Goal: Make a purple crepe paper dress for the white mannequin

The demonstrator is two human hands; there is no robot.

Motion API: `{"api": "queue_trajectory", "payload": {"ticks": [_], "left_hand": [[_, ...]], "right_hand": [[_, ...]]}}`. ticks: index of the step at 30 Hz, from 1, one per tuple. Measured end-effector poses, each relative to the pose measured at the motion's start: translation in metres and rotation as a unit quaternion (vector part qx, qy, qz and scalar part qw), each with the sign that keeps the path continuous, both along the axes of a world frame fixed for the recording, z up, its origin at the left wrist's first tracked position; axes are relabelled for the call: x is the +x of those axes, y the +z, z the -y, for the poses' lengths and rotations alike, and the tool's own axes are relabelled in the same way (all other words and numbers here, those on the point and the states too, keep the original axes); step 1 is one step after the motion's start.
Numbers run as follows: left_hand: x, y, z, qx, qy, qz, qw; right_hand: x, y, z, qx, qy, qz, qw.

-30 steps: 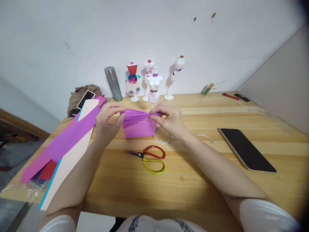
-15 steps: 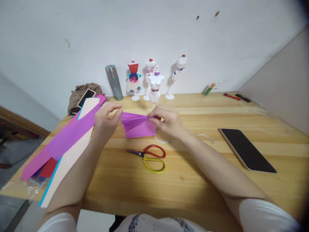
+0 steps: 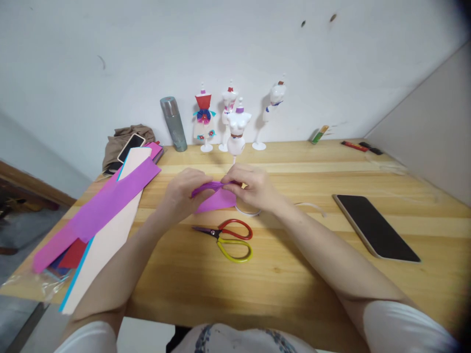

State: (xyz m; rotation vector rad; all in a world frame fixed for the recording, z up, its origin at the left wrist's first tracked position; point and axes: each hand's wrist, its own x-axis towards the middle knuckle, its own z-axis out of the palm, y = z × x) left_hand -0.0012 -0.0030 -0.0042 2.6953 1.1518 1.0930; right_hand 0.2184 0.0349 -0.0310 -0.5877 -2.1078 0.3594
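Note:
Between my hands is a piece of purple crepe paper (image 3: 217, 201), its upper edge gathered into fine pleats and its lower part hanging flat. My right hand (image 3: 252, 186) pinches the gathered pleats between thumb and fingers. On the paper's left side, my left hand (image 3: 187, 191) is closed with thumb and fingers on the pleats. Just below lie scissors (image 3: 215, 234) with one red and one yellow handle, blades pointing left. A thin white cord (image 3: 248, 213) curves on the table under my right hand.
Small white dress-form mannequins (image 3: 236, 125) stand at the back beside a grey thermos (image 3: 173, 125). Left are purple paper strips (image 3: 110, 201) on a pale sheet (image 3: 114, 240) and a small phone (image 3: 131, 147). A dark tablet-like phone (image 3: 375, 228) lies right.
My left hand has moved right from beside the paper and closed on its pleated left end. The pleats are now drawn together. My right hand keeps its pinch.

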Motion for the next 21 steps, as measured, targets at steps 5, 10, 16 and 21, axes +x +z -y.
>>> {"api": "queue_trajectory", "payload": {"ticks": [5, 10, 16, 21], "left_hand": [[-0.0004, -0.0081, -0.0027, 0.053, 0.002, 0.007, 0.999], [-0.0032, -0.0072, -0.0037, 0.061, 0.009, -0.003, 0.998], [-0.0046, -0.0039, -0.0035, 0.075, 0.029, -0.013, 0.997], [-0.0047, -0.0050, -0.0051, 0.068, 0.020, 0.023, 0.997]], "right_hand": [[-0.0008, 0.0016, 0.0023, -0.032, -0.007, 0.000, 0.999], [-0.0003, 0.0050, 0.0042, -0.048, -0.009, -0.010, 0.999], [-0.0005, 0.0053, 0.0041, -0.058, -0.011, -0.017, 0.998], [-0.0007, 0.0060, 0.0041, -0.058, -0.010, -0.014, 0.998]]}}
